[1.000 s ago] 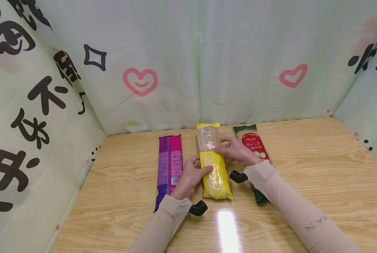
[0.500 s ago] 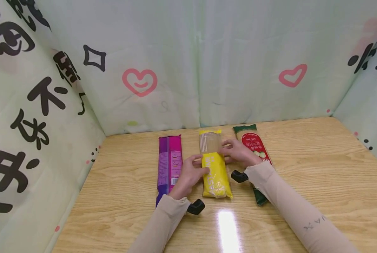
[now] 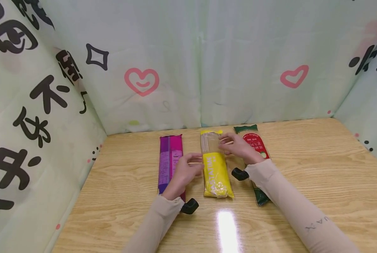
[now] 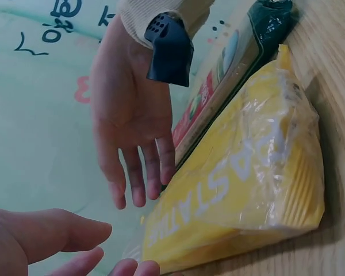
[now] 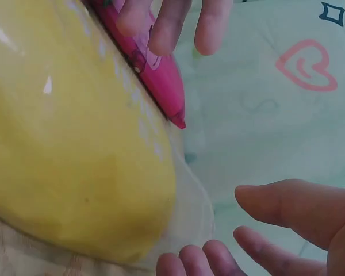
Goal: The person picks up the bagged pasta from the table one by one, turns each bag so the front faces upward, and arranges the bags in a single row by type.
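Note:
A yellow pasta packet (image 3: 216,172) with a clear upper window lies lengthwise on the table between the two hands. My left hand (image 3: 184,170) is just off its left side, fingers extended and loose, and covers part of a purple and magenta packet (image 3: 164,160). On the other side, my right hand (image 3: 239,147) has its fingertips at the edge of the clear window, holding nothing. Beneath that wrist lies a red and green spaghetti packet (image 3: 254,137), partly hidden. In the left wrist view, a gap shows between the left thumb (image 4: 63,230) and the yellow packet.
All three packets lie side by side on a light wooden table (image 3: 119,196). A pale printed curtain (image 3: 176,70) stands along the table's back edge, with more fabric at both sides. Each wrist carries a small black camera mount (image 3: 190,206).
The yellow packet's far end has come down and nearer, so it now lies flat. My left hand has let go and drawn left; the right fingers have loosened from it.

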Demonstrator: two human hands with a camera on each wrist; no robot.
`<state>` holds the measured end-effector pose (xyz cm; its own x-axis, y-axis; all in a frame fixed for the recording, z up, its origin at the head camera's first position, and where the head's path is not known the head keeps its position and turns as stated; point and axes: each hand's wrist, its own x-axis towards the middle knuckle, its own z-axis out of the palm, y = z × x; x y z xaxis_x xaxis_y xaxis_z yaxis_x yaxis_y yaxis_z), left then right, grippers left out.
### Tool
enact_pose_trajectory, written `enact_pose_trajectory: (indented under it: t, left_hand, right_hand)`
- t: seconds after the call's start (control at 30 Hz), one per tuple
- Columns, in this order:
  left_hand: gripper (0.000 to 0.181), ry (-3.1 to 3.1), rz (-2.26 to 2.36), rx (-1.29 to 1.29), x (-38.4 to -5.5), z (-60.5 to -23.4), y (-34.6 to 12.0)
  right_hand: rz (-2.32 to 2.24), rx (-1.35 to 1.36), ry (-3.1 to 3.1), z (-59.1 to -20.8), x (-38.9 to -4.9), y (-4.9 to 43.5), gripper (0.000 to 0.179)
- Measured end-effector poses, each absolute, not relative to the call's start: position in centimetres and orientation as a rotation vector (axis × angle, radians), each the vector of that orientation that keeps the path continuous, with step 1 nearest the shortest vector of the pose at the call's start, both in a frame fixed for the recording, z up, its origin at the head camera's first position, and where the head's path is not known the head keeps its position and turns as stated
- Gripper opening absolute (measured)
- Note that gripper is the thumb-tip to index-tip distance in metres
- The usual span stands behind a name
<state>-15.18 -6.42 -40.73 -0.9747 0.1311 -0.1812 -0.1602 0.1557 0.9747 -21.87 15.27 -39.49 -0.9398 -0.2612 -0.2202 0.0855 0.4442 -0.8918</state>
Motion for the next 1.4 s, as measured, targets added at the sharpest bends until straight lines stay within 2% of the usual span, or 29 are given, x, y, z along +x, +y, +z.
enact_pose_trajectory:
  t: [0.77, 1.4]
  left_hand:
    - [0.035, 2.37, 1.917, -0.022, -15.1, -39.2, -12.1]
    - [0.042, 2.375, 1.895, -0.142, -15.2, -39.3, -16.2]
  right_hand:
    - [-1.599, -0.319, 2.343, -37.9, -21.2, 10.3, 0.044]
    - [-1.584, -0.291, 2.25, -38.8, -21.2, 6.8, 0.052]
